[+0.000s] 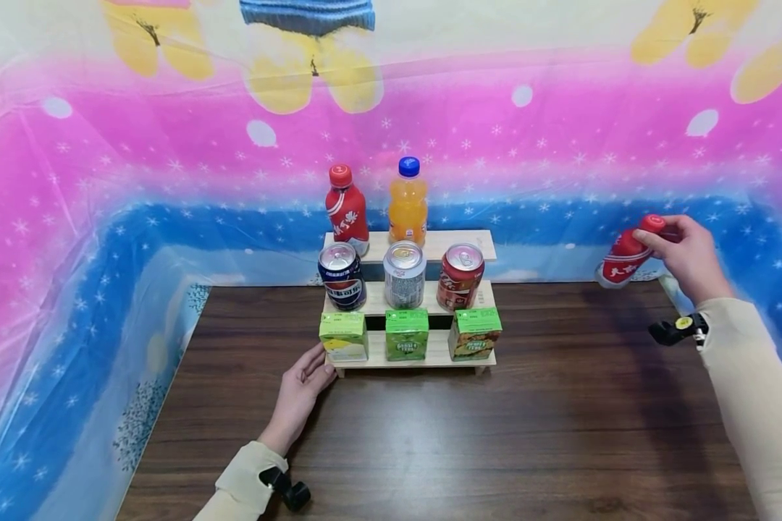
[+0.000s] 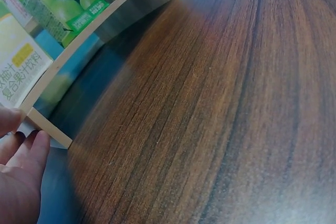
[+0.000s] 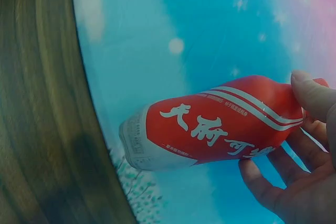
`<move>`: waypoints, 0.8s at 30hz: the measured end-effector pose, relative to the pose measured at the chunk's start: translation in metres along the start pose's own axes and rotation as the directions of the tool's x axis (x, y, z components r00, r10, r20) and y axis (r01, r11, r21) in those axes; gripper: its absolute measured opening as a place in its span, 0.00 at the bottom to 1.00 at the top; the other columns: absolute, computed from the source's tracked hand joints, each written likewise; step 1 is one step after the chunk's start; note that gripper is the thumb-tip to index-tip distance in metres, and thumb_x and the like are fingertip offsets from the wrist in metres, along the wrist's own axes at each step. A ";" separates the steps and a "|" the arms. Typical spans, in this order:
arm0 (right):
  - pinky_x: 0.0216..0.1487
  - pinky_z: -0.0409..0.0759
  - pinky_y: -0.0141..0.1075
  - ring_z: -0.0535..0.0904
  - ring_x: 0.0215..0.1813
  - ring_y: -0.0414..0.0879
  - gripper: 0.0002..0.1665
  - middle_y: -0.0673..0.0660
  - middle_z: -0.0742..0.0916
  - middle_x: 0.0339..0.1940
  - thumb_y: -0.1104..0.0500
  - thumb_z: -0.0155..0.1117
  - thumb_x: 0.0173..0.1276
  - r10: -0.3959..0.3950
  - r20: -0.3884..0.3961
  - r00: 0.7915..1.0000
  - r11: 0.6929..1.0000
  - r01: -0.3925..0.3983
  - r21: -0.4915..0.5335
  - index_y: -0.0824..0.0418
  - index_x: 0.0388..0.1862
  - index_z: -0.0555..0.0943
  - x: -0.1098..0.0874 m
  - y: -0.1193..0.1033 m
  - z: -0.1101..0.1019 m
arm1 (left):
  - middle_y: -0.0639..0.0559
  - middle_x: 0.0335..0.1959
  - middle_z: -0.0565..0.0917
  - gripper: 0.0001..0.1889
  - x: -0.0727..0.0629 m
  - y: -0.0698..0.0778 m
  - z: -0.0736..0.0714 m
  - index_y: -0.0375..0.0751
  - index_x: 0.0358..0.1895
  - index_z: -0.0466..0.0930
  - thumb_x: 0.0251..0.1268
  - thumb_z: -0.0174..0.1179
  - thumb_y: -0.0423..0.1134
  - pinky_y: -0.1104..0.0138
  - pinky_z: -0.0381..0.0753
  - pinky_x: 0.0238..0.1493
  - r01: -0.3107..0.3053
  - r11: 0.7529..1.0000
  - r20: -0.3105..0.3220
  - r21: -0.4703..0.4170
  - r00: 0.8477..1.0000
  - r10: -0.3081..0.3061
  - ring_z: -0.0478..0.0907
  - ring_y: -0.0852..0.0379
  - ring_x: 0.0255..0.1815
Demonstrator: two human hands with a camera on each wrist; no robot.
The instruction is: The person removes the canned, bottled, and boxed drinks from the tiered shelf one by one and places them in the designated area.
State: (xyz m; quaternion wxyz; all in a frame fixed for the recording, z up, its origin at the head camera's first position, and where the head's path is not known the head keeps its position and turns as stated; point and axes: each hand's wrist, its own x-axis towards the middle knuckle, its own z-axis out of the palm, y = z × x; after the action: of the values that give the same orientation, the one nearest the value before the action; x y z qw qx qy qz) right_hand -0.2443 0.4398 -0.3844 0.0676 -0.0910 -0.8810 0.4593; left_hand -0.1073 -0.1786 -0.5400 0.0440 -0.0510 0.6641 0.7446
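Observation:
My right hand [image 1: 689,255] grips a red soda bottle [image 1: 623,257] by its neck, just under the cap, at the table's far right edge. The bottle tilts, its base pointing down and left; in the right wrist view its red label [image 3: 220,124] shows white characters. With thumb and fingers, my left hand [image 1: 301,382] holds the front left corner of a three-step wooden display rack [image 1: 378,364]. Close up in the left wrist view, the thumb sits at the shelf edge and the fingers lie by the rack's leg [image 2: 51,128].
On the rack's top step stand another red bottle [image 1: 347,213] and an orange drink bottle [image 1: 408,206]. Its middle step bears a dark blue can [image 1: 342,278], a silver can [image 1: 405,275] and a red can [image 1: 460,278]. Three juice cartons [image 1: 407,336] line the bottom step. A patterned cloth [image 1: 254,217] hangs behind.

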 end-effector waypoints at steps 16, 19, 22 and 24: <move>0.39 0.77 0.15 0.75 0.50 0.36 0.49 0.71 0.74 0.68 0.39 0.62 0.76 0.084 -0.048 0.995 0.994 -0.087 -0.068 0.74 0.78 0.61 0.008 0.060 -0.001 | 0.24 0.72 0.69 0.28 0.000 0.000 0.001 0.24 0.77 0.61 0.77 0.53 0.21 0.69 0.82 0.61 -0.028 1.000 0.000 -0.004 1.000 0.028 0.82 0.69 0.55; 0.38 0.76 0.15 0.71 0.43 0.28 0.47 0.62 0.77 0.60 0.41 0.63 0.76 0.091 -0.066 0.994 0.993 -0.095 -0.066 0.74 0.76 0.63 0.007 0.068 0.001 | 0.24 0.72 0.70 0.28 -0.001 0.000 0.001 0.24 0.77 0.61 0.77 0.53 0.22 0.68 0.81 0.62 -0.028 1.000 0.001 -0.007 1.000 0.028 0.81 0.69 0.55; 0.37 0.76 0.15 0.70 0.40 0.25 0.44 0.50 0.77 0.53 0.43 0.64 0.76 0.101 -0.080 0.992 0.994 -0.104 -0.040 0.73 0.75 0.65 0.006 0.072 0.002 | 0.24 0.72 0.69 0.28 -0.002 -0.001 0.001 0.24 0.77 0.61 0.77 0.53 0.22 0.68 0.81 0.62 -0.034 0.999 0.001 -0.005 0.999 0.034 0.81 0.69 0.55; 0.37 0.77 0.15 0.71 0.40 0.25 0.42 0.45 0.76 0.50 0.45 0.65 0.76 0.108 -0.087 0.990 0.994 -0.109 -0.004 0.72 0.74 0.65 0.006 0.072 0.003 | 0.23 0.72 0.70 0.28 -0.002 -0.001 0.001 0.24 0.77 0.61 0.77 0.53 0.22 0.68 0.82 0.61 -0.041 0.999 -0.005 -0.002 0.999 0.041 0.82 0.68 0.55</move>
State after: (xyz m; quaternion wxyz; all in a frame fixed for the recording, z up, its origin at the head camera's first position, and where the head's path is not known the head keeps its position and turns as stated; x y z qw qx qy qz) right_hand -0.2436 0.4792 -0.4457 0.0801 -0.1589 -0.8730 0.4541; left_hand -0.1052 -0.1779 -0.5411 0.0269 -0.0390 0.6644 0.7458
